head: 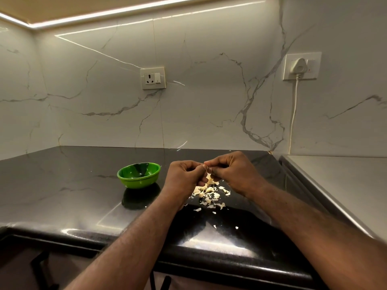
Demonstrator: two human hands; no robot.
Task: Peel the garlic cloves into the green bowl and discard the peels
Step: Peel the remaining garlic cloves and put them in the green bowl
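Garlic clove (209, 177), left hand (186, 176), right hand (232, 170) pinching

The garlic clove (209, 179) in the grip is showing pale cream. Just beneath the grip, the peels (209, 194) are lying cream-white on a countertop (62, 185) that is gleaming glossy black with faint grey veining. Left of the grip, the green bowl (138, 181) is shining bright green, its inside looking darker. Behind the grip, the wall (209, 91) is showing white marble with grey veins, and the socket (152, 78) is showing white.
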